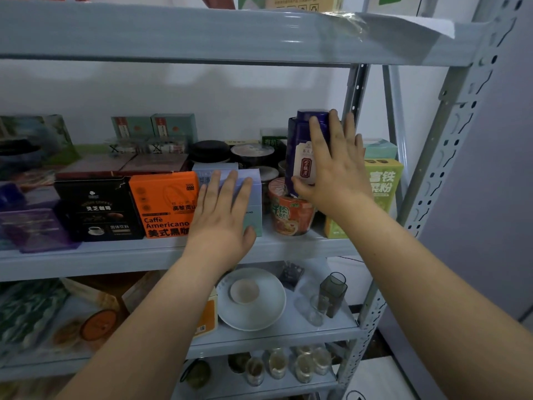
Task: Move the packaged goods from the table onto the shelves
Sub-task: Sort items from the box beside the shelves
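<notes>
Middle shelf (115, 259), front row, left to right. Black coffee box (96, 209), upright. Orange coffee box (161, 206), touching it. Pale blue box (253, 197), just beside the orange one; left hand (222, 217) lies flat on its front, fingers straight, gripping nothing. Noodle cup (290, 216), near the pale box. Dark blue package (301, 140), long axis upright, foot at the cup's lid; on it or behind it, cannot tell. Right hand (336, 171) presses its front and right side, fingers spread and straight, thumb low by the label, not closed round it. Green box (385, 180), just to the right. Judgement: the package lies directly under the right hand, the nearer one, and the next move turns on keeping it upright.
</notes>
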